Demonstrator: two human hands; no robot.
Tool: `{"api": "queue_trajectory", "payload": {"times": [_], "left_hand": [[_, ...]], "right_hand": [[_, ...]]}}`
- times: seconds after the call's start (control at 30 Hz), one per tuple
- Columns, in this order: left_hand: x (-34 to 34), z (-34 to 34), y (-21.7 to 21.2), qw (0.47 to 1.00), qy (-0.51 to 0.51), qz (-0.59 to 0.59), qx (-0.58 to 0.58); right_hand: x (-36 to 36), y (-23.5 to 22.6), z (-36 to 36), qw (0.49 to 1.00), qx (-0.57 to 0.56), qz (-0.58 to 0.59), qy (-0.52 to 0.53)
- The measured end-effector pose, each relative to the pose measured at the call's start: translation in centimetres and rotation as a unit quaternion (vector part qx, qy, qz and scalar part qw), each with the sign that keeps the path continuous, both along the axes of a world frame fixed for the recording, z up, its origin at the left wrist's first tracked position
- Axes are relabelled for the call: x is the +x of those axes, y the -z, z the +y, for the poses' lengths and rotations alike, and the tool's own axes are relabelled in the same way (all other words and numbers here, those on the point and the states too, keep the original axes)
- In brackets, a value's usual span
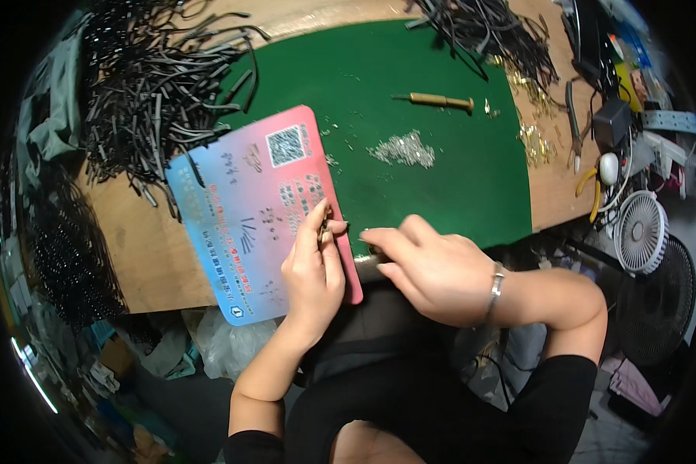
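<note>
My left hand (314, 271) rests on a pink and blue printed card (247, 216) and pinches a small brass-coloured metal piece (326, 226) between thumb and forefinger. My right hand (429, 267), with a silver bracelet on its wrist, lies just to the right at the near edge of the green mat (441, 170). Its fingers are curled over a small dark item that I cannot make out. The two hands' fingertips are a short gap apart.
A pile of tiny silver parts (404, 149) and a brass-handled tool (441, 100) lie on the mat. Heaps of black cords (147, 93) sit at the left, with more cords (487, 31) at the back. Gold fittings (535, 143), pliers (591, 185) and a small fan (642, 230) are at the right.
</note>
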State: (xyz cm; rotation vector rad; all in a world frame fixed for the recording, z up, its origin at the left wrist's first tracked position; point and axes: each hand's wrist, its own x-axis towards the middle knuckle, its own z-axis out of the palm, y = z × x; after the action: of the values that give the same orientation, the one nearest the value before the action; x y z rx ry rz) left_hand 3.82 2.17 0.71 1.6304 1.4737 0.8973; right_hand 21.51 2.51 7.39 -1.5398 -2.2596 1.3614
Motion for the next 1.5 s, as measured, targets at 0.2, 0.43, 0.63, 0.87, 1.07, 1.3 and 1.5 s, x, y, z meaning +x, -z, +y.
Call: {"api": "queue_trajectory", "payload": {"times": [0.2, 0.43, 0.63, 0.87, 1.07, 1.3, 1.5], "left_hand": [[-2.1, 2.1, 1.1, 0.967, 0.109, -0.022, 0.229], [-5.2, 3.0, 0.3, 0.916, 0.097, -0.323, -0.216], [-5.4, 6.0, 1.0, 0.784, 0.244, -0.509, -0.257], [-5.1, 6.0, 0.3, 0.928, 0.141, -0.293, -0.179], [-5.5, 5.1, 0.9, 0.912, 0.102, -0.333, -0.218], [-5.7, 5.3, 0.5, 0.977, 0.147, -0.148, -0.046], [-5.0, 4.9, -0.4, 0.992, 0.114, 0.044, 0.021]], "right_hand": [[1.9, 3.0, 1.3, 0.991, 0.077, 0.035, 0.106], [1.9, 3.2, 3.7, 0.992, 0.005, 0.088, 0.085], [-1.5, 0.9, 10.9, 0.993, -0.080, 0.059, 0.062], [-13.4, 2.4, 32.9, 0.942, 0.313, -0.112, -0.036], [-17.2, 2.5, 38.5, 0.914, 0.310, -0.262, -0.021], [-7.4, -2.4, 26.2, 0.920, 0.288, -0.259, -0.060], [-0.1, 0.8, 16.3, 0.945, 0.211, -0.250, -0.005]]}}
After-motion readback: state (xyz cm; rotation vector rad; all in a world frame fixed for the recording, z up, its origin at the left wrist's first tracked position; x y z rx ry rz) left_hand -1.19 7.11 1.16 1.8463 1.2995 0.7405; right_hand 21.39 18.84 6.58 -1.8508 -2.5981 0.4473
